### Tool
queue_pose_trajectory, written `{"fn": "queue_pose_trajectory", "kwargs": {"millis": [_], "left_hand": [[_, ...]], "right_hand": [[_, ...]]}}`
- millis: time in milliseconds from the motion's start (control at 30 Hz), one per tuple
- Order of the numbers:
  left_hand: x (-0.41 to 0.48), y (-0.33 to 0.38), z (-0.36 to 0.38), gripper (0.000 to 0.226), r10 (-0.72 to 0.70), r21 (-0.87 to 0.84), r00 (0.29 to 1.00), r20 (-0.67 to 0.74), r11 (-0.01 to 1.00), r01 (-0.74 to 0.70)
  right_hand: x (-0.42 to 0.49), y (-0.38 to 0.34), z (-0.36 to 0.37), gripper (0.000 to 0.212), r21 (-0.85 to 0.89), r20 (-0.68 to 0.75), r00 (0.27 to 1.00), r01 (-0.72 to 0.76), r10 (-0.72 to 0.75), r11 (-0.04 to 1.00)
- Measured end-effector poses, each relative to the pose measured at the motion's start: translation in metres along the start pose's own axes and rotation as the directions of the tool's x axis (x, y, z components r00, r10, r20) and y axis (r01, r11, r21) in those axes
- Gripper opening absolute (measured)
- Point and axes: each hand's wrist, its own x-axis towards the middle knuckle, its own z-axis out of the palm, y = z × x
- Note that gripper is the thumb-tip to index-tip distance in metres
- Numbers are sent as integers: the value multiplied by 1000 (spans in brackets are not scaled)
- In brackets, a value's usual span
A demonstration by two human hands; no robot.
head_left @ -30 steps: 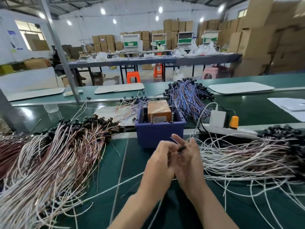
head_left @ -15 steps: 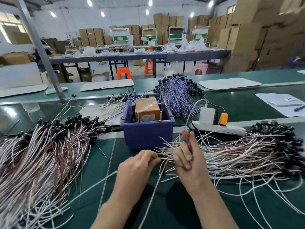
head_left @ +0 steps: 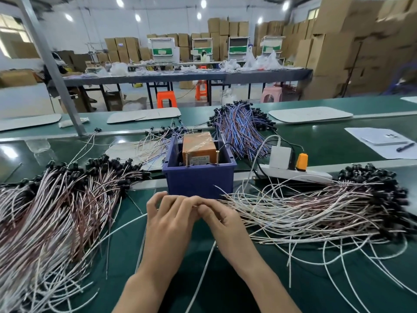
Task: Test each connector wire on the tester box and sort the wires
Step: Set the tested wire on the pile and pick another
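While a tested wire pile [head_left: 56, 213] is spread left of the fingers, thin wire ends [head_left: 204, 203] are pinched between left hand [head_left: 168, 219] and right hand [head_left: 222, 222], just before the tester box [head_left: 198, 150]; untested wires [head_left: 316, 206] lie right.

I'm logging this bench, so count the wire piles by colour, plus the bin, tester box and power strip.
White and brown piles: 2, left pile and right pile
Blue and red pile: 1
Thin loose pile behind the bin: 1, colours unclear
Blue bin: 1
Tester box: 1
Power strip: 1
Total: 7
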Motion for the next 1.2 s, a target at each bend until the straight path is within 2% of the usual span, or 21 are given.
{"fn": "queue_pose_trajectory", "kwargs": {"millis": [133, 233, 300, 367, 433, 467, 533, 567, 633, 700, 767, 867, 933, 1000, 1067, 1133, 1200], "left_hand": [[-1, 0, 0, 17, -9, 72, 1000, -30, 997, 11], [2, 0, 0, 20, -61, 104, 991, -122, 992, 74], [3, 2, -3, 17, -112, 39, 974, -199, 992, 122], [2, 8, -5, 14, -147, -59, 966, -212, 989, 138], [0, 16, -6, 12, -240, -202, 963, -120, 956, 213], [0, 20, -6, 15, -329, -283, 944, -38, 909, 306], [3, 25, -4, 22, -547, -442, 825, 141, 711, 547], [5, 25, -3, 24, -636, -523, 738, 224, 561, 642], [11, 18, -3, 27, -739, -655, 577, 349, 248, 714], [15, 8, -4, 31, -752, -730, 477, 456, -10, 683], [19, -1, -8, 32, -734, -771, 428, 528, -203, 603], [23, -15, -15, 29, -732, -791, 347, 586, -423, 442], [23, -25, -20, 27, -735, -782, 285, 615, -522, 341], [21, -33, -23, 28, -726, -767, 258, 638, -569, 297], [18, -38, -23, 30, -728, -765, 254, 636, -552, 333], [16, -39, -19, 34, -766, -779, 275, 581, -425, 461], [13, -35, -15, 39, -811, -765, 347, 471, -180, 618]], "right_hand": [[-1, 0, -1, 19, 32, -28, 999, -18, 19, 999], [0, 2, -4, 14, 70, -106, 993, -50, 57, 996], [1, 3, -4, 12, 90, -164, 984, -50, 64, 995], [2, 4, -5, 12, 132, -238, 969, -33, 64, 991], [4, 4, -6, 12, 175, -301, 950, -28, 81, 984], [5, 4, -7, 12, 196, -319, 943, -32, 95, 980], [5, 6, -7, 11, 217, -329, 937, -44, 116, 975], [5, 7, -6, 11, 214, -327, 938, -45, 115, 976], [4, 10, -5, 12, 179, -325, 941, -36, 94, 983], [3, 12, -4, 12, 130, -319, 945, -31, 71, 991], [2, 13, -3, 12, 91, -293, 954, -38, 63, 995], [0, 13, -1, 11, 57, -247, 967, -58, 70, 997], [0, 13, -1, 9, 64, -242, 967, -69, 83, 996], [0, 11, -1, 10, 80, -251, 963, -81, 99, 993], [0, 10, -1, 12, 94, -266, 957, -90, 112, 991], [1, 9, -1, 12, 110, -275, 954, -89, 117, 990], [1, 10, -1, 12, 123, -274, 954, -92, 123, 988]]}}
